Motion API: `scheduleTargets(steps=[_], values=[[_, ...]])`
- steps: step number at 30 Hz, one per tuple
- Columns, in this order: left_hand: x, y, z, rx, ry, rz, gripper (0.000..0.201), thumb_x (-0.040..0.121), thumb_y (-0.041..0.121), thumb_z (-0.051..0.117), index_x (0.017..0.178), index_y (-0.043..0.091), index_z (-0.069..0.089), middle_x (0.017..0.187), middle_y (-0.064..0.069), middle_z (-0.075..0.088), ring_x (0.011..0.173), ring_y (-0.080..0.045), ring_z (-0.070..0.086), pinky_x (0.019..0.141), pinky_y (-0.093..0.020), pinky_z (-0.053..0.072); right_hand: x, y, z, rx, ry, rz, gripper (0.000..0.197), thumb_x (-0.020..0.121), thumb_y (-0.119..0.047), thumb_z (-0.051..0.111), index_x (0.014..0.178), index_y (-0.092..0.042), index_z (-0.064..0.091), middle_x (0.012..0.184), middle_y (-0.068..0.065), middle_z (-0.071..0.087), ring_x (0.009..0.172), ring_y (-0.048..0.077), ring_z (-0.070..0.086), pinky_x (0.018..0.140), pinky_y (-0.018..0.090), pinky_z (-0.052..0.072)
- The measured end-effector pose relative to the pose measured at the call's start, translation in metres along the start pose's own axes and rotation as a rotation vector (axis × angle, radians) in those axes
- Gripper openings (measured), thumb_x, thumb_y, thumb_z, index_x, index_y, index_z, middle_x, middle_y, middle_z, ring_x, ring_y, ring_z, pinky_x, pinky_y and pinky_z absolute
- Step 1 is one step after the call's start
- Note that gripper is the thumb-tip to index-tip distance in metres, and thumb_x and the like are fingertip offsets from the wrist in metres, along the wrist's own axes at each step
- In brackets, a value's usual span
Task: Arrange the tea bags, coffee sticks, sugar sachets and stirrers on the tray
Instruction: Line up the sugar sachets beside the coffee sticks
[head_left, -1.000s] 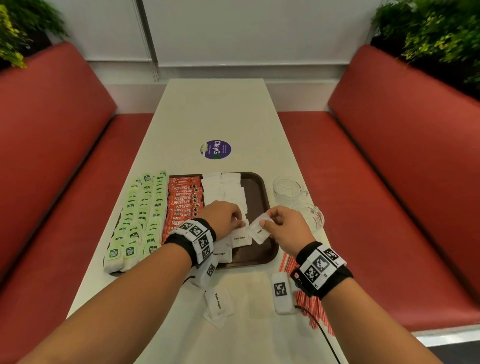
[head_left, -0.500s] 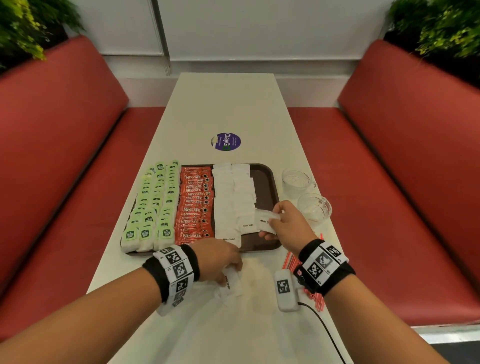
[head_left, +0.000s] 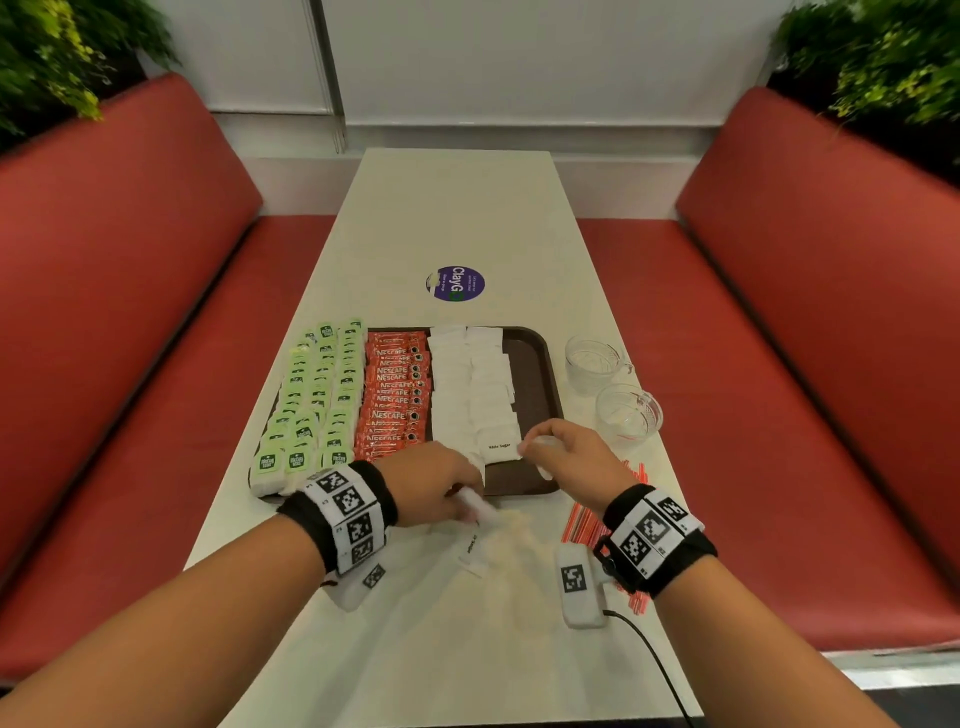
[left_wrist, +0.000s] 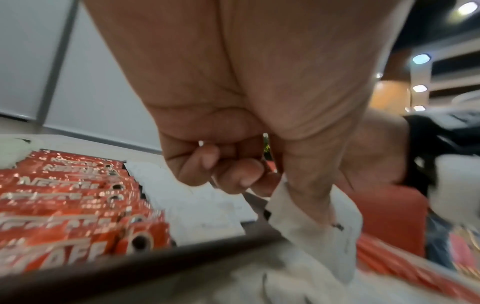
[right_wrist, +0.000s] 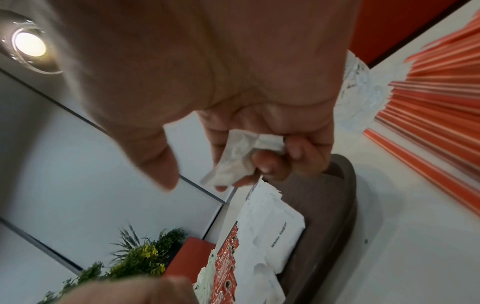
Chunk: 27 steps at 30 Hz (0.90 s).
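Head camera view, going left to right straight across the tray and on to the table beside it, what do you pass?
Green tea bags → red Nescafe coffee sticks → white sugar sachets → bare brown strip of the tray → two clear glass cups on the table.

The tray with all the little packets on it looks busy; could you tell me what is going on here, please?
A person is laying out drink supplies on a brown tray. Green tea bags, red coffee sticks and white sugar sachets already lie in rows on it. The left hand pinches a sachet at the tray's near edge, and the right hand holds a crumpled one over the sugar rows. The red stirrers lie on the table, off the tray.
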<state>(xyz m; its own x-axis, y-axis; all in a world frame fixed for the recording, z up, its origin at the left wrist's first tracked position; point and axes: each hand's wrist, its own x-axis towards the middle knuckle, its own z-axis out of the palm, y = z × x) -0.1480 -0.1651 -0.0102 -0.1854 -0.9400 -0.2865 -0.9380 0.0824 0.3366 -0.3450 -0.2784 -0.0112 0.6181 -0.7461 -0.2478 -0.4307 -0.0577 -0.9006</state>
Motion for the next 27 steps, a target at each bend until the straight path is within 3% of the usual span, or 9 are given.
scheduleTargets(steps=[3,5,9,15,18,21,27], values=[[0.004,-0.003,-0.014,-0.115,0.225,-0.048,0.020,0.092,0.039,0.065,0.106,0.026,0.069,0.088,0.013,0.063,0.069,0.000,0.050,0.061,-0.014,0.035,-0.002,0.003,0.002,-0.167,-0.101,-0.061,0.031,0.076,-0.040,0.084,0.098,-0.025,0.069,0.099,-0.007,0.068,0.093,0.009,0.062,0.082,0.027,0.049],[0.008,-0.002,-0.019,-0.173,0.296,-0.071,0.022,0.092,0.041,0.064,0.108,0.026,0.069,0.084,0.014,0.062,0.070,-0.002,0.053,0.062,-0.018,0.040,0.001,0.004,0.006,-0.223,-0.070,-0.108,0.024,0.081,-0.038,0.081,0.097,-0.025,0.071,0.093,-0.010,0.068,0.088,0.005,0.062,0.077,0.024,0.047],[0.016,0.001,-0.021,-0.273,0.336,-0.081,0.017,0.093,0.042,0.064,0.102,0.029,0.070,0.084,0.015,0.065,0.075,-0.004,0.059,0.068,-0.023,0.048,0.007,0.004,0.007,-0.246,-0.034,-0.165,0.011,0.090,-0.031,0.072,0.089,-0.020,0.073,0.075,-0.011,0.065,0.067,-0.002,0.057,0.066,0.020,0.042],[0.042,-0.004,-0.018,-0.280,0.387,-0.225,0.012,0.094,0.031,0.065,0.099,0.024,0.073,0.088,0.013,0.067,0.083,-0.006,0.060,0.080,-0.024,0.049,0.022,0.009,0.001,-0.323,0.087,-0.111,0.006,0.092,-0.028,0.066,0.093,-0.022,0.067,0.085,-0.009,0.063,0.075,0.008,0.058,0.067,0.024,0.045],[0.061,-0.005,-0.013,-0.283,0.358,-0.328,0.011,0.093,0.031,0.066,0.097,0.023,0.073,0.091,0.009,0.067,0.088,-0.010,0.062,0.082,-0.025,0.049,0.031,0.010,-0.007,-0.278,0.177,-0.021,0.010,0.095,-0.026,0.061,0.103,-0.021,0.061,0.094,-0.009,0.060,0.085,0.012,0.059,0.076,0.030,0.048],[0.078,-0.002,-0.007,-0.270,0.258,-0.363,0.010,0.091,0.029,0.069,0.097,0.022,0.073,0.097,0.007,0.068,0.089,-0.011,0.061,0.079,-0.023,0.046,0.035,0.009,-0.011,-0.239,0.175,0.049,0.018,0.096,-0.017,0.051,0.114,-0.016,0.056,0.099,0.000,0.060,0.088,0.018,0.060,0.077,0.032,0.047],[0.096,-0.004,-0.006,-0.110,0.136,-0.400,0.012,0.090,0.027,0.068,0.099,0.025,0.076,0.101,0.006,0.072,0.093,-0.015,0.065,0.083,-0.027,0.051,0.037,0.015,-0.015,-0.311,0.142,0.047,0.029,0.095,-0.002,0.043,0.113,-0.008,0.064,0.097,0.006,0.064,0.089,0.022,0.062,0.073,0.028,0.046]])
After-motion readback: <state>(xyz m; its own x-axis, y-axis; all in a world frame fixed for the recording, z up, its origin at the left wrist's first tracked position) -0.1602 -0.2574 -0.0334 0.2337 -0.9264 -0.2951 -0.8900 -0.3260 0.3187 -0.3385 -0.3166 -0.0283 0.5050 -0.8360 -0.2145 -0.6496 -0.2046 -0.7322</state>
